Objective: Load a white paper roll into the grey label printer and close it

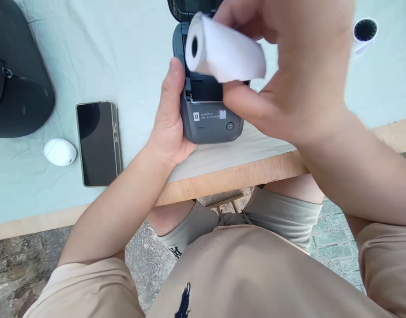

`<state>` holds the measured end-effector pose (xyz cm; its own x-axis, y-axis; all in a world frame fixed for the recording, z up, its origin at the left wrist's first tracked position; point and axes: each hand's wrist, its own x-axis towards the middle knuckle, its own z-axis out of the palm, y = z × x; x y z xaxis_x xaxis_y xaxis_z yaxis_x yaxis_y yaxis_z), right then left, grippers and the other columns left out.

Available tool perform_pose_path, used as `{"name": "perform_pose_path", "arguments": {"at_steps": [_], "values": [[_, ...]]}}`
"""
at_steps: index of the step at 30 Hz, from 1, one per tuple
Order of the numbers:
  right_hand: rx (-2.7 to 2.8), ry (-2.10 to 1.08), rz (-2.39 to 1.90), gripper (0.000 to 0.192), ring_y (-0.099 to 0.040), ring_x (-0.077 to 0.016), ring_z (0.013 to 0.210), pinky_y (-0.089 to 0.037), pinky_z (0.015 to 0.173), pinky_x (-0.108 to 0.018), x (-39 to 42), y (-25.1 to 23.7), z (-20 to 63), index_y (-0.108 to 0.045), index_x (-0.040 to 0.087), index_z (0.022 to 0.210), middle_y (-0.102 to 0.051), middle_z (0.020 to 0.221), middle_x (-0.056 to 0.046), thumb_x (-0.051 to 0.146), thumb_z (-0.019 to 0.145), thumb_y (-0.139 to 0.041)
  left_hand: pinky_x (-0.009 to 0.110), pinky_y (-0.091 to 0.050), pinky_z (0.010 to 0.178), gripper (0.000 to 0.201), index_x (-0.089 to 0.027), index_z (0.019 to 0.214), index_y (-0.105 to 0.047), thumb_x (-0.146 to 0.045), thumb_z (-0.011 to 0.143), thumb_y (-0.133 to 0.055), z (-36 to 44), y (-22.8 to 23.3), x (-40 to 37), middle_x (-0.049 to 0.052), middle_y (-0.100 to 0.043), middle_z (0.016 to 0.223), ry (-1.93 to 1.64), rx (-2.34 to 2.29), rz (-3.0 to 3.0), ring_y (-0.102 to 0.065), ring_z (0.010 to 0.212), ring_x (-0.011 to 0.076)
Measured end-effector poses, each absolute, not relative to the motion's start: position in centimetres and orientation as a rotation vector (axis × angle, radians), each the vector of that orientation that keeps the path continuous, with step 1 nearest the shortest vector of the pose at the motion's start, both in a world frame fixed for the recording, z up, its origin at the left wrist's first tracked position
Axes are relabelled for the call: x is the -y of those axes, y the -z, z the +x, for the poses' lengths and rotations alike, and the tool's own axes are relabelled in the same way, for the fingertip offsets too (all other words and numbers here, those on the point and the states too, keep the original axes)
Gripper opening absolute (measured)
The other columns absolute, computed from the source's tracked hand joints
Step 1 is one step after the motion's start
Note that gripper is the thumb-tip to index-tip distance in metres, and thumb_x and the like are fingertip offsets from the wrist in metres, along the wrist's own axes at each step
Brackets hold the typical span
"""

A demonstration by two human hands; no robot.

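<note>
While a phone [97,145] lies at the left of the frame, your left hand [170,121], half closed, grips the left side of the dark printer [209,128] at top centre, fingers hidden underneath. Over the printer's open compartment [206,90], the paper roll [232,54] extends left from your right hand [298,79], the nearer one, its long axis slanting from upper left to lower right. That partly closed hand pinches the roll between thumb and fingers.
</note>
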<state>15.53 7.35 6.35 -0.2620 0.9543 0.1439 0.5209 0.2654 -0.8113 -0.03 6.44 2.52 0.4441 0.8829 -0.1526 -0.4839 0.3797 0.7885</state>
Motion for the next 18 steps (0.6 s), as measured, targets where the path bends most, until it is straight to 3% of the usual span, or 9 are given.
{"name": "perform_pose_path", "arguments": {"at_steps": [3, 5, 10, 14, 18], "values": [[2.211, -0.398, -1.430, 0.047, -0.056, -0.0177, 0.111, -0.048, 0.096, -0.034, -7.6, -6.6, 14.6, -0.052, 0.020, 0.113, -0.057, 0.122, 0.002, 0.018, 0.066, -0.058, 0.035, -0.057, 0.093, 0.057, -0.028, 0.104, -0.070, -0.052, 0.098, -0.019, 0.2, -2.2, -6.3, -0.006, -0.063, 0.126, -0.999, -0.667, 0.733, -0.052, 0.132, 0.0252], [2.283, -0.269, -1.521, 0.045, -0.058, -0.0188, 0.107, -0.048, 0.092, -0.035, -7.3, -6.9, 14.4, -0.051, 0.021, 0.114, -0.057, 0.116, 0.000, 0.020, 0.070, -0.055, 0.036, -0.057, 0.094, 0.054, -0.028, 0.103, -0.069, -0.054, 0.097, -0.022, 0.3, -2.1, -6.2, -0.004, -0.064, 0.126, -1.005, -0.674, 0.731, -0.052, 0.132, 0.0265], [2.355, -0.168, -1.571, 0.041, -0.057, -0.0208, 0.111, -0.048, 0.097, -0.041, -7.2, -6.9, 14.7, -0.048, 0.028, 0.114, -0.057, 0.113, 0.003, 0.020, 0.074, -0.055, 0.037, -0.057, 0.095, 0.038, -0.026, 0.096, -0.070, -0.054, 0.091, -0.045, 0.2, -2.2, -6.3, 0.002, -0.069, 0.116, -1.008, -0.719, 0.698, -0.055, 0.129, 0.0294], [2.376, -0.032, -1.455, 0.017, -0.051, -0.0180, 0.123, -0.040, 0.110, -0.042, -7.6, -6.2, 15.2, -0.056, 0.030, 0.101, -0.054, 0.125, 0.010, 0.030, 0.087, -0.047, 0.038, -0.057, 0.094, 0.046, -0.025, 0.094, -0.068, -0.053, 0.095, -0.032, 0.1, -2.1, -6.4, 0.001, -0.068, 0.115, -1.002, -0.674, 0.681, -0.055, 0.129, 0.0279], [2.331, 0.098, -1.393, 0.024, -0.056, -0.0163, 0.109, -0.045, 0.101, -0.039, -7.4, -5.9, 15.5, -0.060, 0.028, 0.099, -0.059, 0.108, 0.004, 0.041, 0.093, -0.040, 0.039, -0.058, 0.092, 0.043, -0.023, 0.093, -0.067, -0.055, 0.093, -0.037, -0.1, -2.2, -6.4, 0.004, -0.069, 0.106, -0.975, -0.705, 0.672, -0.056, 0.127, 0.0288]]}}
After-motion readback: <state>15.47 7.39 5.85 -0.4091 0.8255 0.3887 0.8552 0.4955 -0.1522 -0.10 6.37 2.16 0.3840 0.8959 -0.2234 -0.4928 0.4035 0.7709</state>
